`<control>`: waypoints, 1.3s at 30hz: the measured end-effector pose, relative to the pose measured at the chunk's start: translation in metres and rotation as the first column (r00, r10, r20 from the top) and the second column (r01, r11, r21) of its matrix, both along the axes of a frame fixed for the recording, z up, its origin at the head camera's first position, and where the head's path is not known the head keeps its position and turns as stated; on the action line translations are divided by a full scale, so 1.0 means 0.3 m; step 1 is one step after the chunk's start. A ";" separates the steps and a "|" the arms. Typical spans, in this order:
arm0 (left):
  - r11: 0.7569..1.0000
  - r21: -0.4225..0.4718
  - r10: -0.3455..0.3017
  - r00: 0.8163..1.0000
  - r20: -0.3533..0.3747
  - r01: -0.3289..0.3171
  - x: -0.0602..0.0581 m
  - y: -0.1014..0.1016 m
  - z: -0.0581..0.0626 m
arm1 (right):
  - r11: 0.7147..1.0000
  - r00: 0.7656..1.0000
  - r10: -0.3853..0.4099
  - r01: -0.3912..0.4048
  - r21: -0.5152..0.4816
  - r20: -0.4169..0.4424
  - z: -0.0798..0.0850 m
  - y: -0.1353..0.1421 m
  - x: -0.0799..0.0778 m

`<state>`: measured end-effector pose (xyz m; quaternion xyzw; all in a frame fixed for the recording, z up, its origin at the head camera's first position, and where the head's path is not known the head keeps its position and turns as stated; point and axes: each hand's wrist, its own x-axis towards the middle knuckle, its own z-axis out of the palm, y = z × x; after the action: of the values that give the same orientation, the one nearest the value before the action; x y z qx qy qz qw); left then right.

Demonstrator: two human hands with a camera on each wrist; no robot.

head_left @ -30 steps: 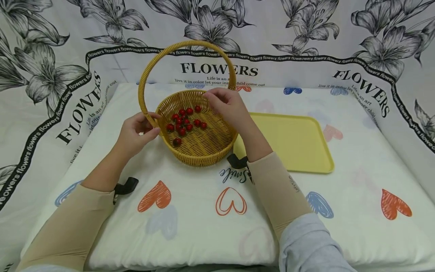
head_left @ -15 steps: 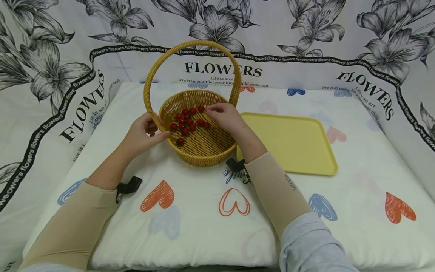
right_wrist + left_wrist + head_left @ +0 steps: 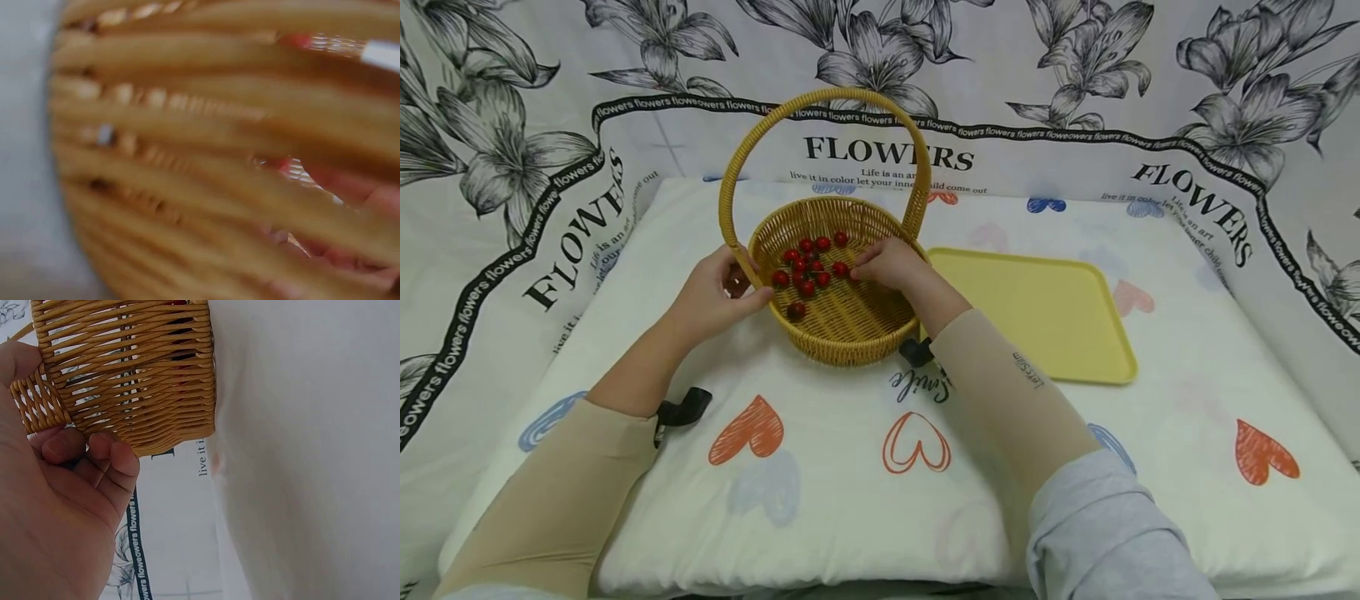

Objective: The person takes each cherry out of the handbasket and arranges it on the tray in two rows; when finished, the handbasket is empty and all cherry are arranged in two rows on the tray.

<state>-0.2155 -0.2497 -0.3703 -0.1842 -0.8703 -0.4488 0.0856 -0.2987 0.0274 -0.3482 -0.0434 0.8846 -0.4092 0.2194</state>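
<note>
A round woven basket (image 3: 850,333) with a tall arched handle holds several small red cherries (image 3: 806,287), gathered toward its left side. My left hand (image 3: 703,304) grips the basket at the foot of the handle, thumb on the near side; the left wrist view shows its fingers curled at the woven wall (image 3: 131,369). Inside the basket is my right hand (image 3: 891,267), fingertips together and down at the right edge of the cherries. They cover a cherry there, and whether they pinch it is hidden. The right wrist view is filled by blurred wicker (image 3: 187,137), with fingers (image 3: 375,206) glimpsed through gaps.
A yellow rectangular tray (image 3: 1037,317) lies to the right of the basket, partly behind the right forearm. Both rest on a white padded cloth (image 3: 842,517) printed with hearts. A flower-printed fabric (image 3: 1000,50) rises behind.
My right hand has come down from above the basket's far right rim to the cherries inside. My left hand has kept its grip on the basket, and the cherries look unmoved.
</note>
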 end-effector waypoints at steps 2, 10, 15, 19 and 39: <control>1.000 -0.008 0.005 1.000 0.002 -0.005 -0.004 -0.003 0.003 | 1.000 1.000 0.010 -0.010 0.024 -0.008 -0.001 -0.008 -0.007; 1.000 -0.011 -0.004 0.998 0.063 0.005 -0.006 0.001 0.007 | 0.980 0.988 0.144 -0.135 0.144 -0.059 0.002 -0.016 -0.007; 1.000 -0.013 0.000 0.998 0.071 0.001 -0.003 0.006 0.009 | 0.977 0.984 0.151 -0.135 0.164 -0.094 0.008 -0.017 0.007; 1.000 -0.017 0.005 0.997 0.076 -0.004 -0.005 0.004 0.006 | 0.989 0.987 0.107 -0.094 0.117 -0.118 0.005 -0.018 0.009; 0.999 -0.048 0.024 0.998 0.055 -0.022 -0.007 0.000 -0.001 | 0.987 0.932 0.002 -0.060 -0.149 -0.362 0.169 0.058 0.116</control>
<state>-0.2175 -0.2498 -0.3707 -0.1635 -0.8847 -0.4320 0.0620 -0.2640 0.0447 -0.2975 -0.1491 0.8739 -0.4592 0.0555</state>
